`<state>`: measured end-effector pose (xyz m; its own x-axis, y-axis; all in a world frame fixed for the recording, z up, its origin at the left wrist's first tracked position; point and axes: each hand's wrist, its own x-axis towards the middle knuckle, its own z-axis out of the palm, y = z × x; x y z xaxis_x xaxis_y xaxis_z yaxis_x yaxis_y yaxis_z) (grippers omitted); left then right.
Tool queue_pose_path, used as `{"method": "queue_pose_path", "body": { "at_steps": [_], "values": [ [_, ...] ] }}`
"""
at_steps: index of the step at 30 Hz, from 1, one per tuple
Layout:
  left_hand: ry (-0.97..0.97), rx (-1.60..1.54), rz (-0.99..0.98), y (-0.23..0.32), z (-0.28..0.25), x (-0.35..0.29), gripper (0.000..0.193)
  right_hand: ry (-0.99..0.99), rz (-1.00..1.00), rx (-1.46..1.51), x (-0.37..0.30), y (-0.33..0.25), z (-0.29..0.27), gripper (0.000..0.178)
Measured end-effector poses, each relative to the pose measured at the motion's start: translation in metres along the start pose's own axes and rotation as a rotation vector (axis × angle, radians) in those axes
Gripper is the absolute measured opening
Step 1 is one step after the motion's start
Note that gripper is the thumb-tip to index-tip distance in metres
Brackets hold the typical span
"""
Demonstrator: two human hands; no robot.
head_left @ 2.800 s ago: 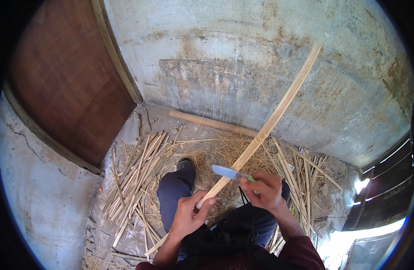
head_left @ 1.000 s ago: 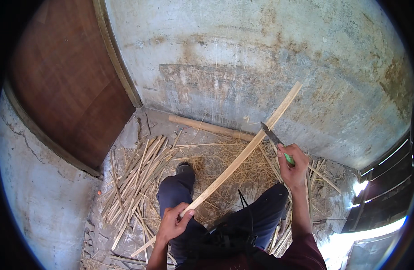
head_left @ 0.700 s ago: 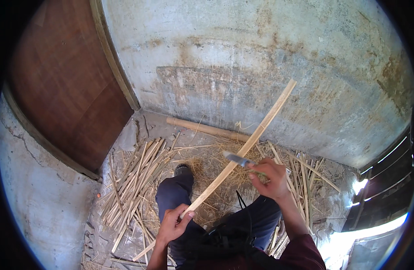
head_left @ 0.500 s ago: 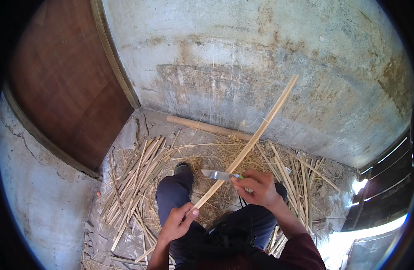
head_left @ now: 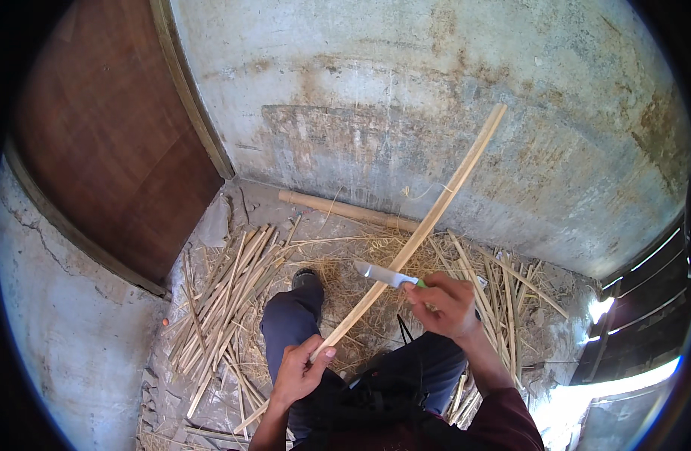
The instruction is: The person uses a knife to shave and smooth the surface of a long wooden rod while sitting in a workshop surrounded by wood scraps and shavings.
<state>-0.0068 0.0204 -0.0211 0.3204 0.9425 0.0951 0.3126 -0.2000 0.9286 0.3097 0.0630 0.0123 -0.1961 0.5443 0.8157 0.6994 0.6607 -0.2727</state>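
A long, pale split strip of bamboo or wood (head_left: 435,210) slants from my lap up and to the right toward the wall. My left hand (head_left: 302,373) is closed around its lower end, thumb on top. In my right hand (head_left: 444,307) is a knife (head_left: 387,275) with a green handle, mostly hidden by the fingers. Its blade lies across the strip, a little above the strip's lower third, tip pointing left. A thin curled shaving (head_left: 428,192) hangs from the strip's upper part.
Heaps of cut strips lie on the floor to the left (head_left: 217,308) and right (head_left: 503,301). Shavings (head_left: 345,301) litter the ground between my legs. A thick round pole (head_left: 345,210) rests along the base of the stained wall (head_left: 405,90). A brown door (head_left: 112,135) stands at the left.
The knife and my right hand have moved right and slightly up along the strip. The strip's far end has risen a little. My left hand keeps its grip.
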Motion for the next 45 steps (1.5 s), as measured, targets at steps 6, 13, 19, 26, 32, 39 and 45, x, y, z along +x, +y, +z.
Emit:
{"method": "queue_pose_path", "body": {
  "at_steps": [6, 13, 19, 26, 32, 39, 45],
  "values": [
    [-0.022, 0.029, -0.004, -0.014, -0.01, -0.008, 0.027, 0.11, 0.0, -0.086, 0.016, 0.027, -0.028, 0.013],
    [-0.069, 0.043, -0.059, -0.03, -0.018, -0.015, 0.03, 0.234, 0.049, -0.041, 0.024, 0.049, -0.037, 0.011],
    [-0.105, 0.036, -0.032, -0.038, -0.016, -0.012, 0.028, -0.006, -0.055, -0.011, 0.007, 0.018, -0.016, 0.013],
    [-0.09, 0.072, 0.025, -0.042, -0.018, -0.015, 0.024, 0.024, -0.135, -0.081, 0.021, 0.03, -0.034, 0.016],
    [-0.077, 0.078, -0.054, -0.037, -0.02, -0.021, 0.03, 0.106, -0.057, -0.104, 0.039, 0.053, -0.057, 0.015],
    [-0.052, 0.122, 0.018, -0.041, -0.02, -0.018, 0.022, 0.005, -0.068, -0.077, 0.018, 0.022, -0.028, 0.018],
    [0.02, 0.17, 0.068, -0.057, -0.025, -0.019, 0.024, 0.005, -0.106, -0.056, 0.029, 0.022, -0.039, 0.018]
  ]
}}
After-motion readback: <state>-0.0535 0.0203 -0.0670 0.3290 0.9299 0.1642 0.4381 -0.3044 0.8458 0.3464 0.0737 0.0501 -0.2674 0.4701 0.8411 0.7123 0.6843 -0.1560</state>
